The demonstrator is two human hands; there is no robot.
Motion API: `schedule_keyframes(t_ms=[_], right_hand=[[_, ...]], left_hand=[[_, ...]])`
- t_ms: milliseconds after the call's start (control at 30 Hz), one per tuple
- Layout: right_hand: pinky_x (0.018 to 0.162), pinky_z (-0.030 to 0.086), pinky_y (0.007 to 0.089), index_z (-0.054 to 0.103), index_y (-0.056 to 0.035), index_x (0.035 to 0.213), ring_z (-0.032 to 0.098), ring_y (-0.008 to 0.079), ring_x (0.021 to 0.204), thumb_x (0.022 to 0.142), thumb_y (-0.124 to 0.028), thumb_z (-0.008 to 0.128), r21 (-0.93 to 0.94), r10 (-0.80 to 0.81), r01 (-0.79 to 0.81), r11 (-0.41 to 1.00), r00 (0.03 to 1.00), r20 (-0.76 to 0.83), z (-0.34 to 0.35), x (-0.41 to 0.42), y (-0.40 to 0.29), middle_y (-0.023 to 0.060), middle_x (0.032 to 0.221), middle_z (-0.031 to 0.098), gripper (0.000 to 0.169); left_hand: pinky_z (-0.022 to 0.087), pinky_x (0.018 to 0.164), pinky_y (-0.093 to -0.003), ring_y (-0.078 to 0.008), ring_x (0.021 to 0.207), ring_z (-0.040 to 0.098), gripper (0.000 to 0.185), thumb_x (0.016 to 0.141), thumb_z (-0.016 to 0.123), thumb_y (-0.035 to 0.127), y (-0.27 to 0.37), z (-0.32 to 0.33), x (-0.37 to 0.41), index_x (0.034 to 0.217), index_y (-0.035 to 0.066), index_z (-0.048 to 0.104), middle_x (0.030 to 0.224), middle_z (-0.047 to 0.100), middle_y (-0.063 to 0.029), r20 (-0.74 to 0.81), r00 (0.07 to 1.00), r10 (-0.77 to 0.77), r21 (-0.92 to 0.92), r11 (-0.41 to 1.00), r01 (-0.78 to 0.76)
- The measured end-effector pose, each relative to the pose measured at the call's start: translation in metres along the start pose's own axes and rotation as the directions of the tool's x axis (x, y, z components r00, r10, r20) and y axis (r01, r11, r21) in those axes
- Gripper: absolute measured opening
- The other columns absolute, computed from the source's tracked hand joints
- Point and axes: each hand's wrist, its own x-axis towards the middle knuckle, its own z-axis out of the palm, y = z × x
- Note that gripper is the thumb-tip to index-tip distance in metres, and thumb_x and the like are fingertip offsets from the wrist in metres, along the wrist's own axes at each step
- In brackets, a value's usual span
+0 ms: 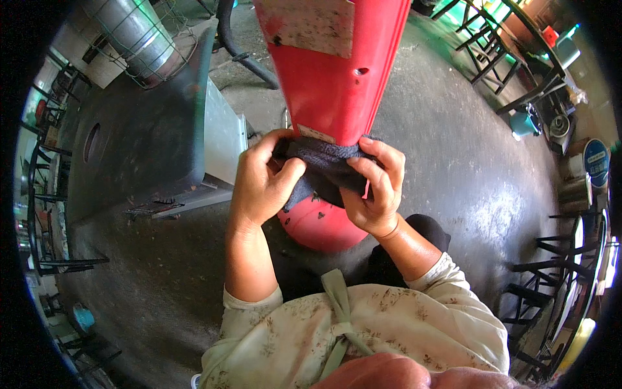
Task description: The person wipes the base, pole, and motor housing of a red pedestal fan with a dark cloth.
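Both my hands grip a dark grey, fluffy cloth (323, 167) in front of me. My left hand (265, 177) pinches its left side between thumb and fingers. On the right, the fingers of my right hand (376, 182) curl over the other side. The cloth lies against the near lower end of a tall red plastic casing (320, 92), which bears a worn label and a small round hole. Below the cloth a rounded red surface with small dark marks (323, 226) shows; what it belongs to is unclear.
A dark tabletop (141, 141) on a metal cabinet stands close at the left, with a metal cylinder in a wire cage (146, 46) beyond it. A thick black hose (243, 56) runs behind the casing. Stools and a round table (529, 29) stand far right; a blue-green bucket (525, 124) is near them.
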Motion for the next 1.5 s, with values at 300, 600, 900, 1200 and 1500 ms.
schedule_keyframes(t_ms=[300,600,900,1200,1500], right_hand=[[0.092,0.051,0.0405,0.062,0.0001,0.102,0.059,0.0352,0.109,0.060,0.008,0.070,-0.009,-0.020,0.019,1.000,0.996,-0.085,-0.029,0.037,-0.016,0.0227,0.125,0.057,0.043],[0.076,0.050,0.0372,0.055,-0.0013,0.089,0.059,0.0342,0.089,0.059,0.009,0.058,0.237,0.251,-0.302,0.923,0.942,0.221,0.004,-0.017,0.024,0.0175,0.100,0.056,0.032],[0.080,0.051,0.0376,0.057,0.0002,0.098,0.060,0.0306,0.093,0.063,0.005,0.066,0.233,0.131,-0.072,0.970,0.960,-0.247,-0.024,0.016,0.011,0.0209,0.106,0.060,0.036],[0.068,0.052,0.0355,0.069,-0.0053,0.097,0.060,0.0271,0.081,0.057,0.003,0.071,0.086,0.092,-0.109,0.990,0.979,0.184,0.000,-0.009,0.007,0.0142,0.102,0.052,0.041],[0.070,0.052,0.0345,0.069,-0.0005,0.098,0.061,0.0256,0.081,0.059,0.003,0.066,0.236,0.147,-0.162,0.958,0.986,0.079,-0.020,0.001,-0.001,0.0161,0.101,0.055,0.039]], left_hand=[[0.045,0.078,-0.0231,-0.0084,0.084,0.054,0.052,0.077,0.084,0.013,0.022,0.005,-0.005,0.119,0.000,0.057,0.097,0.060,-0.0017,-0.266,0.927,0.263,-0.234,0.916,-0.327],[0.030,0.056,-0.0277,-0.0143,0.066,0.039,0.050,0.078,0.080,0.048,-0.007,-0.008,-0.002,0.087,0.006,0.053,0.065,0.044,-0.0002,-0.007,0.919,0.395,-0.626,0.715,-0.312],[0.045,0.094,-0.0435,-0.0219,0.094,0.052,0.038,0.094,0.063,0.036,-0.025,-0.010,0.010,0.118,0.012,0.047,0.098,0.057,-0.0051,-0.115,0.967,0.229,-0.837,0.501,-0.218],[0.030,0.112,-0.0412,-0.0247,0.135,0.038,0.083,0.087,0.072,0.036,-0.020,0.034,0.019,0.148,0.002,0.026,0.146,0.038,-0.0149,-0.183,0.973,0.140,-0.564,0.796,-0.221],[0.039,0.104,-0.0345,-0.0181,0.113,0.055,0.060,0.083,0.079,0.023,-0.044,0.013,0.011,0.130,0.001,0.049,0.120,0.059,-0.0093,-0.185,0.981,0.063,-0.617,0.769,-0.166]])
